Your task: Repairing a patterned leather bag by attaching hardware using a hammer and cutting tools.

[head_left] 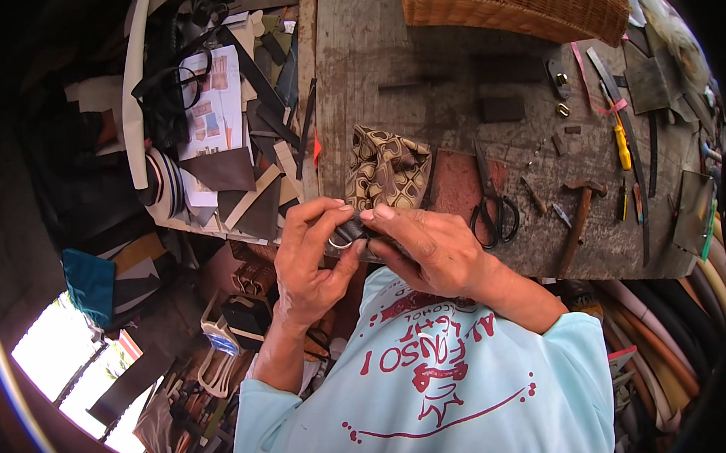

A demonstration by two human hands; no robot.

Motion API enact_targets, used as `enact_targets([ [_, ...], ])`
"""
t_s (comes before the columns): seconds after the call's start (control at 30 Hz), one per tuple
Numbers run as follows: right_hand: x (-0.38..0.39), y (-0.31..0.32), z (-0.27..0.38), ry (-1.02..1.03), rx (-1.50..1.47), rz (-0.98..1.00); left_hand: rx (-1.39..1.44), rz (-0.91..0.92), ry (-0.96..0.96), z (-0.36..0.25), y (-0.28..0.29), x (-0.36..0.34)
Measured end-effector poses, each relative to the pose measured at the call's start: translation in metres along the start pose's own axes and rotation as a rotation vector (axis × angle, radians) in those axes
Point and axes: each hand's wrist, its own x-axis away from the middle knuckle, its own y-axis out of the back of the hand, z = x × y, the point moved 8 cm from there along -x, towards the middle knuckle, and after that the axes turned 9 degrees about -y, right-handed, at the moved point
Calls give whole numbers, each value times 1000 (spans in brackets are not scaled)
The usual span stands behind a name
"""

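Between the fingertips of both hands is a small dark strap piece (348,232) with a metal ring (341,244) at its lower edge. My left hand (314,253) pinches it from the left, thumb below and fingers above. From the right, my right hand (429,248) closes over it, its fingers covering part of the piece. Just beyond my fingertips lies a crumpled brown and tan patterned cloth pouch (387,169) on the wooden table (356,57). To its right is a reddish flat slab (457,182), with black-handled scissors (493,209) lying over its edge.
A hammer (579,225), a yellow-handled screwdriver (623,146) and small metal fittings (563,109) lie on the right. A wicker basket (515,9) stands at the far edge. Leather scraps (223,172) and papers pile up on the left. Rolled materials (651,335) fill the lower right.
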Motion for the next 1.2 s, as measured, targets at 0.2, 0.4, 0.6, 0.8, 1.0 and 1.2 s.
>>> enact_targets([
  [0.2,14,-6,-7,72,81,-32,-11,14,1,-5,-2,-6],
  [0.4,11,2,-14,1,-33,-137,-33,38,16,-7,-7,-13],
  [0.6,11,7,-17,-38,-53,-193,-59,53,-18,-11,-9,-23],
  [0.8,10,8,-23,83,-3,-251,-77,47,-7,-12,-12,-32],
  [1.0,3,11,-46,124,-36,-266,-145,50,24,-7,-22,-50],
  [1.2,-12,17,-68,93,-150,-227,-151,79,7,3,-29,-64],
])
